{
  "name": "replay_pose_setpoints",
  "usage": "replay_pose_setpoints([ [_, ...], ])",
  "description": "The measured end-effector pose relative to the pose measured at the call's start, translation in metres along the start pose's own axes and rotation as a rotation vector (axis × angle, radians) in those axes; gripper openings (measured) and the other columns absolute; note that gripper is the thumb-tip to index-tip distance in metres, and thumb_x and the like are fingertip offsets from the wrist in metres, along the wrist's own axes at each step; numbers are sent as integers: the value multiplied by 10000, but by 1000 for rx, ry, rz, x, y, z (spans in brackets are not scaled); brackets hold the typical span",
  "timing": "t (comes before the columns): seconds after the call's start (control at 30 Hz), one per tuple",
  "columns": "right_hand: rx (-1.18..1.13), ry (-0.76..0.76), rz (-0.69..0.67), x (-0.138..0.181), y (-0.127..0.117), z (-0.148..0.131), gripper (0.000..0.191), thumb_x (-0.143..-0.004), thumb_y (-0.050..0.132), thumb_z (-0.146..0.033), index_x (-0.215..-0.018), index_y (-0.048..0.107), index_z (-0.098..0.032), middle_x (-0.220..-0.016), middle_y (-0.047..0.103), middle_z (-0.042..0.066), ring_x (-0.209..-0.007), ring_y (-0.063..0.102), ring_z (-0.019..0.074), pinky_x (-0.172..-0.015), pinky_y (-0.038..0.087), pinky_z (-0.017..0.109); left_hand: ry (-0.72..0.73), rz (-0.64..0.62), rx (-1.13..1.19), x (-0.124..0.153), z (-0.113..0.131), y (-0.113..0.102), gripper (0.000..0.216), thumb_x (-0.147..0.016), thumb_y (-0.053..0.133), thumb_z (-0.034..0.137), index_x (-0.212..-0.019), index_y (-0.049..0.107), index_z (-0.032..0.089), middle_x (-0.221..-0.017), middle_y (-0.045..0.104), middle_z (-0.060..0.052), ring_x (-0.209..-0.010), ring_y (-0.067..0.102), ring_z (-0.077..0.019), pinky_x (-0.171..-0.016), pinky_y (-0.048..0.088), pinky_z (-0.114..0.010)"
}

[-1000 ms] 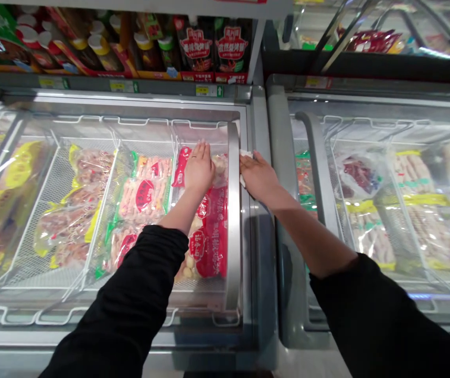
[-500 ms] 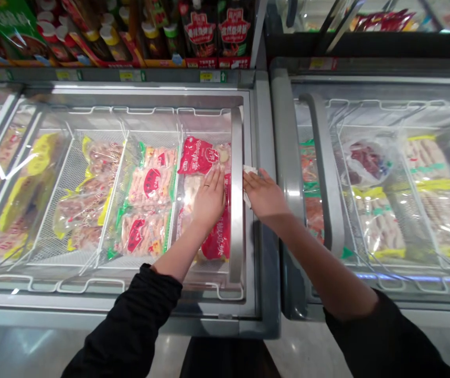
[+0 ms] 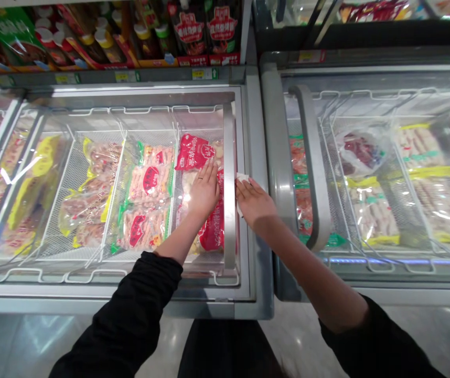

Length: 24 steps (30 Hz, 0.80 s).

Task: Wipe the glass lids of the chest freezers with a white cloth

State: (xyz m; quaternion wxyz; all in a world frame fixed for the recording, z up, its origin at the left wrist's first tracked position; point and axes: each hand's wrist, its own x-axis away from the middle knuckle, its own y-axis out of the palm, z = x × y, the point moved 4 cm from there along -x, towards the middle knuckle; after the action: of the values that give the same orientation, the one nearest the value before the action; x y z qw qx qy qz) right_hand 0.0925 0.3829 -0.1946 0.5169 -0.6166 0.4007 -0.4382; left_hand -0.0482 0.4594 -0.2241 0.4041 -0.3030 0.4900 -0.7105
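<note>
My left hand [image 3: 204, 190] lies flat with fingers stretched on the clear glass lid of a chest freezer, above red bags of frozen food [image 3: 195, 152]. A ring shows on one finger. Just right of the lid's grey upright handle [image 3: 229, 210], my right hand [image 3: 255, 203] presses a white cloth or tissue [image 3: 242, 177] against the freezer's frame. Its fingers are close together, and most of the cloth is hidden beneath them.
A second chest freezer [image 3: 274, 173] with a curved handle [image 3: 314, 173] stands close on the right. Bagged frozen meats [image 3: 150, 181] lie in wire baskets under the glass. Sauce bottles and jars [image 3: 188, 29] line the shelf behind. Tiled floor [image 3: 303, 341] is in front.
My right hand has slid slightly toward me along the frame with the cloth. My left hand stays flat on the glass. The whole view has shifted a little.
</note>
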Motion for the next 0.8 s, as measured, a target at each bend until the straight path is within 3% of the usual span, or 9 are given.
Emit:
replay_pose_setpoints([
  [0.2,-29,27,53,-10,7,4,520,-1040,373,-61,-1489,601,68,-1575,576,260,-1481,589,295,-1321,406,472,-11,-17,11,-1,2,-3,618,-1026,415,100,-1644,426,78,-1723,440,-164,-1637,370,-255,-1356,345,-485],
  [0.33,5,35,76,-15,6,4,532,-1042,338,-62,-1481,591,101,-1554,585,290,-1478,592,299,-1322,402,461,-20,-36,13,-3,1,-2,620,-1027,418,110,-1648,429,124,-1733,427,-138,-1642,363,-247,-1355,347,-497],
  [0.6,36,17,1,29,16,-15,558,-1025,320,-44,-1500,594,63,-1593,560,265,-1527,534,284,-1334,383,433,-27,-35,22,-3,1,-1,621,-1027,410,121,-1648,417,92,-1744,404,-142,-1648,349,-224,-1374,308,-452],
  [0.8,2,43,31,9,8,-4,538,-1054,325,-83,-1487,619,40,-1573,589,240,-1500,566,302,-1325,396,473,-45,-29,22,-3,0,1,627,-1030,412,137,-1656,419,138,-1742,425,-113,-1644,356,-227,-1372,305,-463],
])
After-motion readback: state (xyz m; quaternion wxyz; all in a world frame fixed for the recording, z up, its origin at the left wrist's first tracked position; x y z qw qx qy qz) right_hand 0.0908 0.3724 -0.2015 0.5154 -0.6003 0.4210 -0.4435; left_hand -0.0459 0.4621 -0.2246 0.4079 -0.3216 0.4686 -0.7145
